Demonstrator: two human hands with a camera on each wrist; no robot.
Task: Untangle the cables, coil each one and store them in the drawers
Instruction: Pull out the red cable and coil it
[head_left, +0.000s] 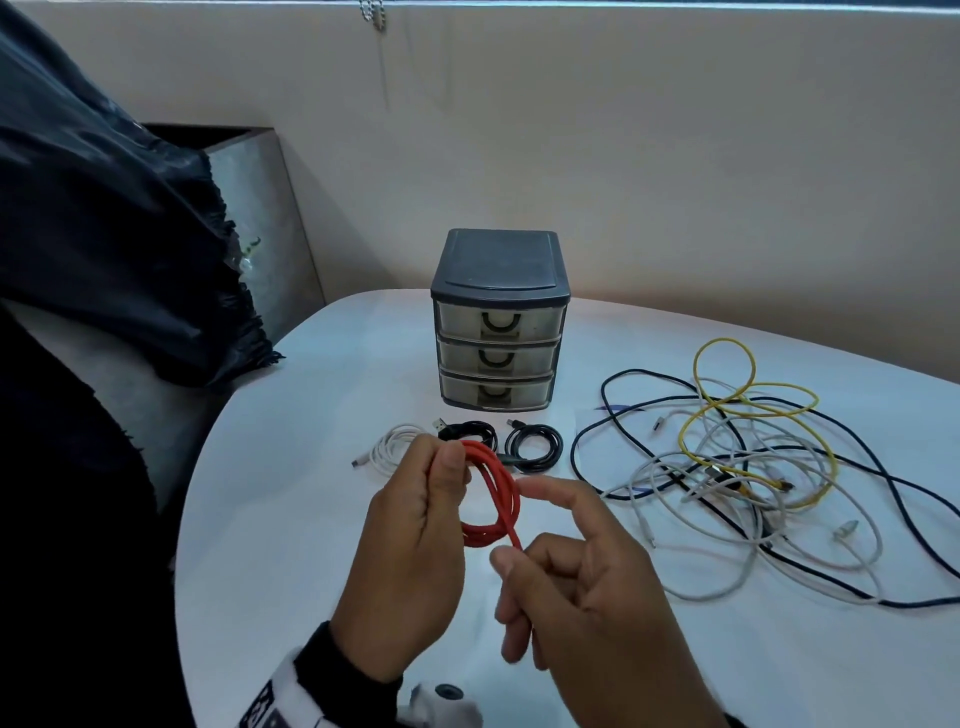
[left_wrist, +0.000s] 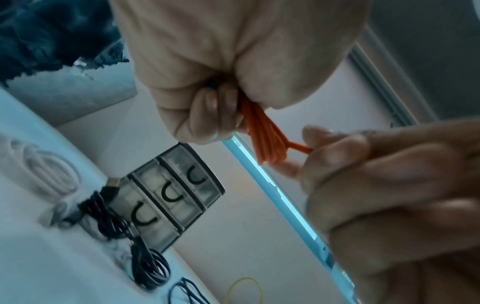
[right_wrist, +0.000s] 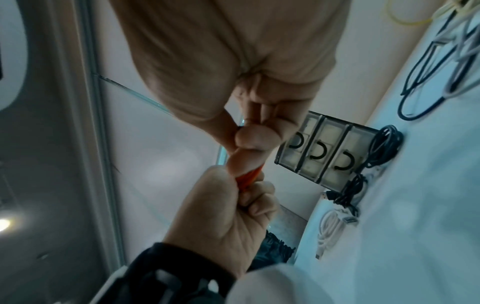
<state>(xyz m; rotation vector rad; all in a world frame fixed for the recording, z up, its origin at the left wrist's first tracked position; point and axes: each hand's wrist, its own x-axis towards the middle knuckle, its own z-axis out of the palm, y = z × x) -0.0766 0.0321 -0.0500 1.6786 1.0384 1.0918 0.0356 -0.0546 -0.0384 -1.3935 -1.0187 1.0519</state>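
Observation:
My left hand (head_left: 447, 467) grips a coiled red cable (head_left: 493, 493) above the white table (head_left: 311, 519), its fingers wrapped round the top of the loops. My right hand (head_left: 511, 558) pinches the cable's free end just below the coil, with the index finger stretched out toward the loops. In the left wrist view the red cable (left_wrist: 267, 139) shows bundled under the left fingers (left_wrist: 213, 115). In the right wrist view only a short piece of red cable (right_wrist: 248, 176) shows between both hands. Behind stands a small grey three-drawer unit (head_left: 497, 322), all drawers closed.
Three coiled cables lie in front of the drawers: a white one (head_left: 395, 447) and two black ones (head_left: 467, 431) (head_left: 535, 447). A tangle of yellow, white and dark cables (head_left: 737, 467) spreads over the right of the table. Dark fabric (head_left: 104, 234) hangs at the left.

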